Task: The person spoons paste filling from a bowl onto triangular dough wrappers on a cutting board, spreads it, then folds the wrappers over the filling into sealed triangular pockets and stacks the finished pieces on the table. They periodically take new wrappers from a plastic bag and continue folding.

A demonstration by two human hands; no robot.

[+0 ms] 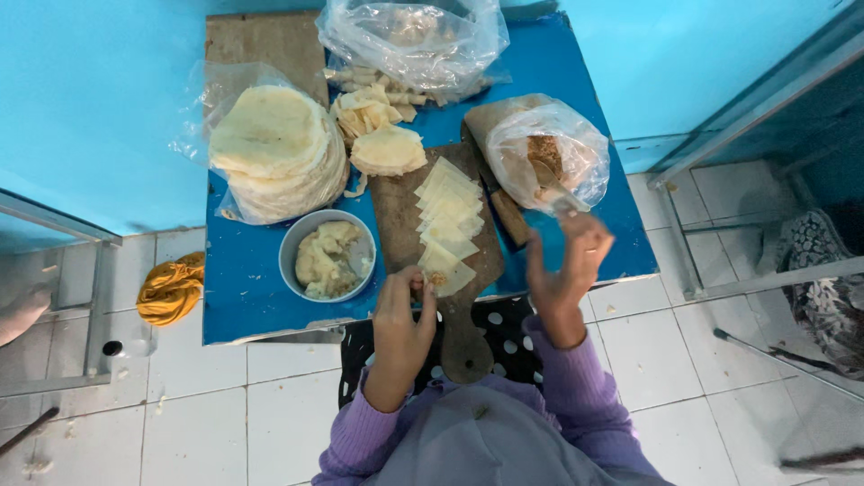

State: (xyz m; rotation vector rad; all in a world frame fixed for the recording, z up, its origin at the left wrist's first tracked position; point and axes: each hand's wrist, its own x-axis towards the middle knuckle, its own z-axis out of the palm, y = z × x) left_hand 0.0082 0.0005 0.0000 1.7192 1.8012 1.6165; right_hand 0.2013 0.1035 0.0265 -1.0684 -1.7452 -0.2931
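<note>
The left hand (405,310) pinches the nearest pastry strip (443,267) on the wooden board (396,211) – fingers narrow. The right hand (567,265) is blurred, so its grip cannot be told; it hovers near the plastic bag of filling (547,153), far right.

Matt wooden board (396,211), crinkly glossy plastic bags (423,40), dull metal bowl (292,241), smooth blue worktop (243,297), glossy floor tiles (193,432).

A yellow cloth (170,288) lies on the white tiled floor (225,423) beside a metal frame (94,297).
</note>
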